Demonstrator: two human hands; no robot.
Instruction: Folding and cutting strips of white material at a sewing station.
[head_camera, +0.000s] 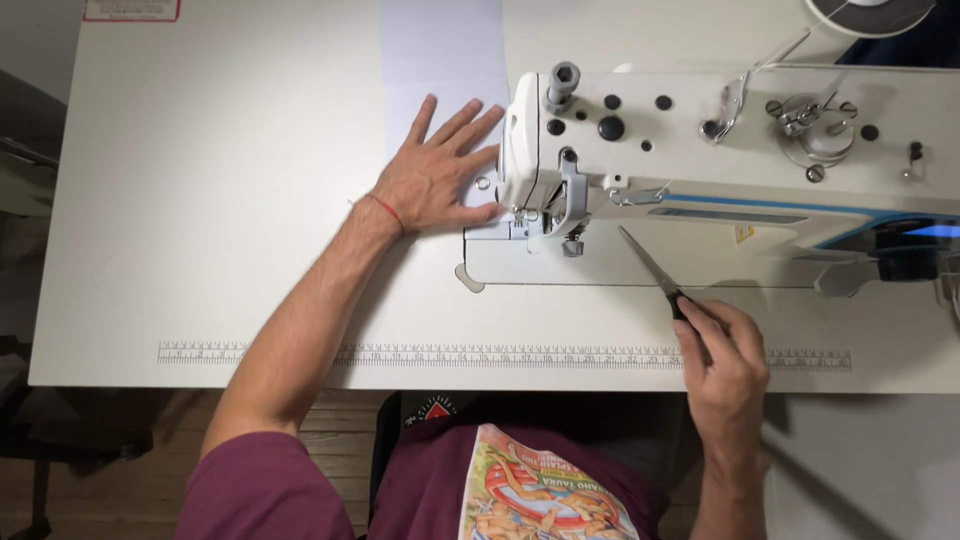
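My left hand (437, 170) lies flat with fingers spread on a pale white strip of fabric (440, 60), just left of the sewing machine head (640, 150) and close to the presser foot (535, 235). My right hand (725, 350) grips the handle of a pair of scissors (648, 265) whose closed blades point up-left toward the needle area. The fabric runs away from me under the machine's left end.
The white table (200, 200) carries a printed ruler strip (420, 355) along its front edge. A thread spool (870, 12) sits at the far right behind the machine. Wooden floor shows below the table edge at left.
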